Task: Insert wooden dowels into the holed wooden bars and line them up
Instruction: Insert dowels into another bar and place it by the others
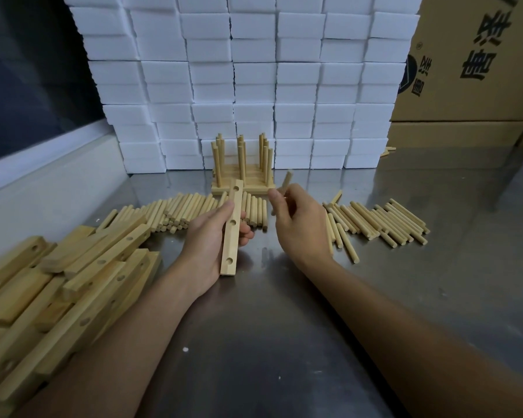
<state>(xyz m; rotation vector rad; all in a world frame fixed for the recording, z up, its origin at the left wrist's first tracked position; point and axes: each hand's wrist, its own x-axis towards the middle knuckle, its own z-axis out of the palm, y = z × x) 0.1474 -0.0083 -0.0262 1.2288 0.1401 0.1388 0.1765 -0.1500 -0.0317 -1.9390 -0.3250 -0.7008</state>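
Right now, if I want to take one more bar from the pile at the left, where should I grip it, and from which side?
Take the top bar of the pile of bars with the left hand once it is free. Grip its long narrow edges near the middle, coming from above: it lies flat, uncovered, holes up.

The steel table (284, 342) carries loose dowels (381, 220), piled holed bars (73, 276), finished bars (243, 176) and white blocks (254, 86).
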